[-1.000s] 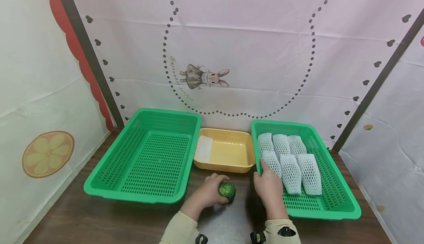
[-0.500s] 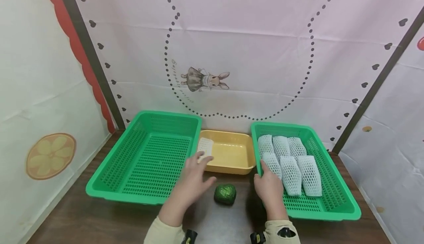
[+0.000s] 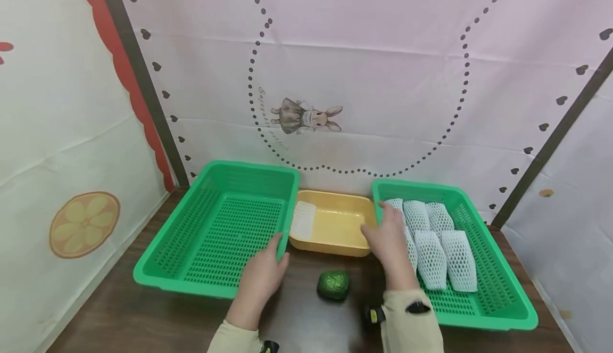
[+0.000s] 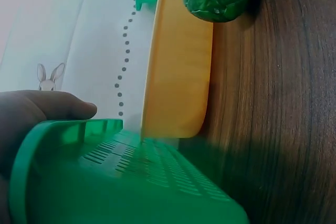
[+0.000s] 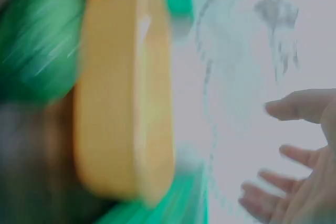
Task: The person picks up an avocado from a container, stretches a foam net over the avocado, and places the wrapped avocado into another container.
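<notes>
My left hand grips the right rim of the left green basket, its thumb outside the wall. In the left wrist view the thumb stretches past the basket's rim. My right hand, fingers spread and holding nothing, is over the left edge of the right green basket, beside the yellow tray. Its spread fingers show in the right wrist view too. Between my hands, a rounded dark-green thing with a shiny, crinkled surface lies on the table. Several white foam net sleeves lie in the right basket.
One more white foam net lies in the left end of the yellow tray. A printed cloth wall rises behind the baskets. The brown wooden table reaches forward below my hands.
My left hand let go of the green crinkled thing and moved left onto the left basket's rim. My right hand left the right basket's rim and moved up and away, fingers spreading.
</notes>
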### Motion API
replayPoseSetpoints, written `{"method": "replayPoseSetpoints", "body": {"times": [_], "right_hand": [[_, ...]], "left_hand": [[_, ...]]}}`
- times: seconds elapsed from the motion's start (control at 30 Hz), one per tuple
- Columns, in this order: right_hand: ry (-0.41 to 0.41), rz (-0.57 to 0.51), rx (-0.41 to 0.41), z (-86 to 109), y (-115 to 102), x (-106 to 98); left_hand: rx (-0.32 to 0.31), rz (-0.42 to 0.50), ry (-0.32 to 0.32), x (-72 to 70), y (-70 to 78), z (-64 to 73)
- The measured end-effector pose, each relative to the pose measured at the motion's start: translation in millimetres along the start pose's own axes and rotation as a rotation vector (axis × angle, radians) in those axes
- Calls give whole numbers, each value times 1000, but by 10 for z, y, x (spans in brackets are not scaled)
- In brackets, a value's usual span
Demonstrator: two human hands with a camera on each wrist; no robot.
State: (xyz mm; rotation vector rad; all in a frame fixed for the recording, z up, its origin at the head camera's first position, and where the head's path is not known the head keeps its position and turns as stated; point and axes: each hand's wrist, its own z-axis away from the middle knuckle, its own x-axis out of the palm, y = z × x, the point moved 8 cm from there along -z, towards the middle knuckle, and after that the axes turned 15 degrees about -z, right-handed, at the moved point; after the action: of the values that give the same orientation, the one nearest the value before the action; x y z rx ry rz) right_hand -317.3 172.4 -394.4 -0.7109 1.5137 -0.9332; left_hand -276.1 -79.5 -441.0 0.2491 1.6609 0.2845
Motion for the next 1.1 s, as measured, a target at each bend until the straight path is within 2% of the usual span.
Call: {"method": "replayPoseSetpoints", "body": {"times": [0.07,0.13,0.23,0.3,0.4,0.57,0.67,0.77,0.9,1.0,1.1], "right_hand": [[-90,-50,-36,-210,-223,213],[-215,-102,-25,-400,-357,489],[-371,-233,128,-591,-322,874],[-408,-335,256,-647,-214,1051],[-384,-445,399,-670,-30,1232],[-302,-468,478,-691,231,1428],[-302,-417,489,-716,335,1521],[-298,-407,450,-739,352,1563],[-257,-459,424,-731,345,1572],[-223,-501,450,-740,379,1595],[-196,-505,438,-777,394,1603]], "left_hand": [[-7,-6,8,-15,-7,3],[-23,-10,7,-22,-18,8],[-28,-7,-6,-13,-5,22],[-25,1,-18,7,23,33],[-17,8,-24,25,73,50],[-28,-9,-24,17,100,63],[-21,-24,-16,-1,94,59],[-11,-29,-10,-19,81,52],[-9,-29,-15,-29,55,40],[-16,-30,-24,-27,28,29],[-24,-29,-33,-21,4,15]]}}
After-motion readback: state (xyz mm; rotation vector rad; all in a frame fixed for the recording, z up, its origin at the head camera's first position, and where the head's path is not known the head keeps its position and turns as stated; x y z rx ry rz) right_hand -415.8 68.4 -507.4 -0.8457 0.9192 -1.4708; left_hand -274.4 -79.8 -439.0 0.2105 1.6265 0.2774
